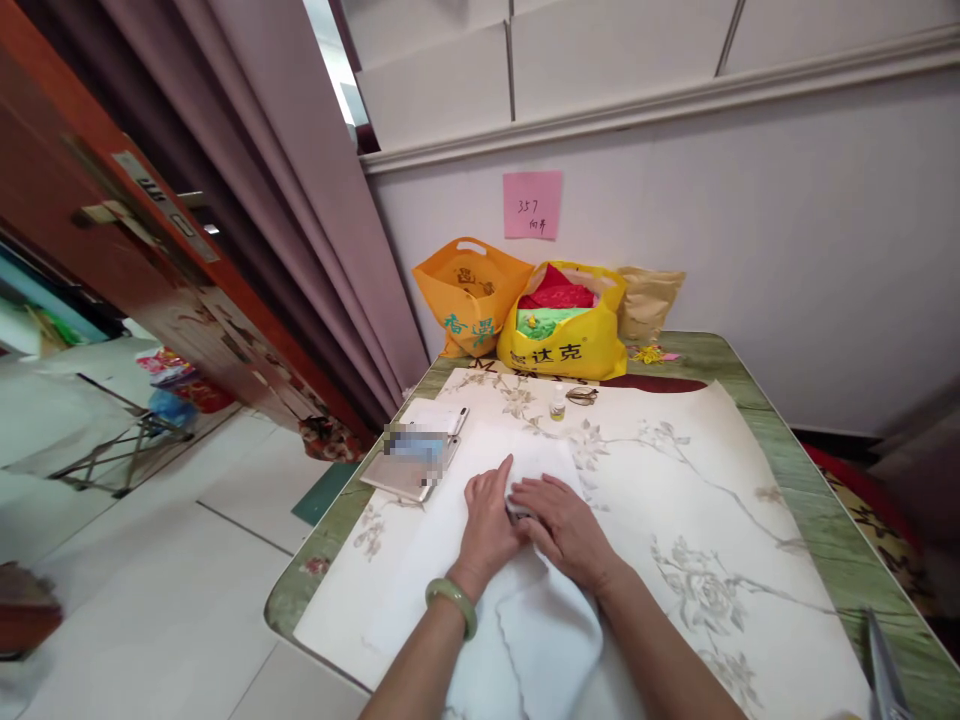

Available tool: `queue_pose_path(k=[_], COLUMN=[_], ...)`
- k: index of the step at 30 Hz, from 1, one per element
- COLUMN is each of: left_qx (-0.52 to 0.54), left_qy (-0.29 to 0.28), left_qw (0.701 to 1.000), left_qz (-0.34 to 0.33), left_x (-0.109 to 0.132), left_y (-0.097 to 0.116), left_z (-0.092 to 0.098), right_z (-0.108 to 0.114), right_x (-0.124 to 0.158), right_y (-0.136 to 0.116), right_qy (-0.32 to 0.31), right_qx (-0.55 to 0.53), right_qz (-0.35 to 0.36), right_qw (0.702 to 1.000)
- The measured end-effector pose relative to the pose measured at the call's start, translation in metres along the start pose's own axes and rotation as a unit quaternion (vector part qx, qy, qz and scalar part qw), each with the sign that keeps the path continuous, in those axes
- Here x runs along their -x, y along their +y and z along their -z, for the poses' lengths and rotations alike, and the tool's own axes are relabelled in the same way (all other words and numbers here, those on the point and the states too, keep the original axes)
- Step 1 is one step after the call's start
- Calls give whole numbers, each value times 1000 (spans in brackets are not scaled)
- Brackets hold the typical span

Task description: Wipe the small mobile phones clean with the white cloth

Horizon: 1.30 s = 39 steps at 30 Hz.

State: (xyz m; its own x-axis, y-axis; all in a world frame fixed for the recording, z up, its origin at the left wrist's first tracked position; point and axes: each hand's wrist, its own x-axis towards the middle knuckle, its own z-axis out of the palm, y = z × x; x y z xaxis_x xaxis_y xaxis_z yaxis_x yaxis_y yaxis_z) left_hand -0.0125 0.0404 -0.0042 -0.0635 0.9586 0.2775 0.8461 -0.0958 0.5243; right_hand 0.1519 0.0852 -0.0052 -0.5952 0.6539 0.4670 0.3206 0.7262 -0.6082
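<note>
My left hand (489,512) and my right hand (564,522) meet over a white, pale-bluish cloth (536,640) on the table. The fingers of my left hand are curled in at the cloth, with one finger pointing forward; a green bangle (451,604) circles that wrist. My right hand's fingers bend over the cloth's folded upper part, its thumb beside a small dark gap between the hands. What lies under the fingertips is hidden. The cloth hangs in a loose fold toward me, with a wavy line running down it.
A floral sheet (637,480) covers the green table (757,400). A phone (397,482), a pen (460,421), a small bottle (557,403) and glasses (582,397) lie beyond. An orange bag (469,300) and a yellow bag (562,345) stand at the back. Scissors (885,665) lie near right.
</note>
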Motion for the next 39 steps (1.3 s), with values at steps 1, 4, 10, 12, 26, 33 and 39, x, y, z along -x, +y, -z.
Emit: queue_pose_path(k=[1, 4, 10, 12, 26, 33, 39], left_qx=[-3, 4, 11, 17, 26, 9, -11], left_qy=[1, 10, 23, 33, 27, 24, 17], left_qw=[1000, 1000, 999, 999, 999, 999, 1000], left_qz=[4, 27, 24, 27, 34, 26, -12], left_x=[0, 1, 3, 4, 4, 1, 0], left_y=[0, 1, -3, -4, -4, -1, 6], left_z=[0, -1, -3, -4, -3, 1, 6], right_z=[-1, -5, -17, -17, -18, -14, -15], right_x=[-1, -2, 1, 2, 6, 12, 11], right_y=[0, 2, -10, -13, -12, 28, 29], right_qy=[-33, 28, -40, 1, 20, 235, 243], right_qx=[16, 114, 103, 129, 94, 69, 110], right_qz=[15, -89, -10, -63, -33, -257, -245], right_qw=[999, 989, 994, 990, 995, 935, 932])
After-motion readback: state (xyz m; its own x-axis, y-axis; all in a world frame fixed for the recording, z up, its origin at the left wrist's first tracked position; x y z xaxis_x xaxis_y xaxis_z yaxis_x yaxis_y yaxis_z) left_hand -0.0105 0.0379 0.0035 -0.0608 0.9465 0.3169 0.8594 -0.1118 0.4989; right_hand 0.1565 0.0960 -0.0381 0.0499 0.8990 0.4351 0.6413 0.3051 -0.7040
